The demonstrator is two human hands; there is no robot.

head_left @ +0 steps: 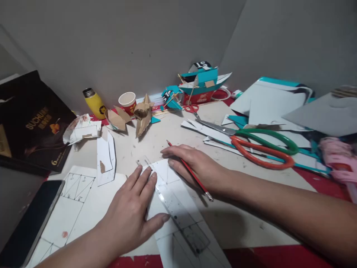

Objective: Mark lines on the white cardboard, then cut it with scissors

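Observation:
A white card strip (189, 208) with pencilled lines lies in front of me, and a clear plastic ruler (163, 199) runs lengthwise along it. My left hand (134, 206) rests flat over the ruler and the card's left edge, fingers stretched out and thumb pointing right. At the card's far right side, my right hand (195, 163) has its fingers curled by the edge. A red pencil (192, 173) slants through that hand, its sharp tip pointing away from me and its metal end towards me. The right fingertips are partly hidden.
Large scissors (262, 147) with green and orange handles lie at right among card scraps (270, 108). Card boats (200, 83), a paper cup (127, 102) and a yellow bottle (95, 104) stand along the back. At left are a black box (36, 123), a phone (32, 223) and a drawn-on sheet (60, 219).

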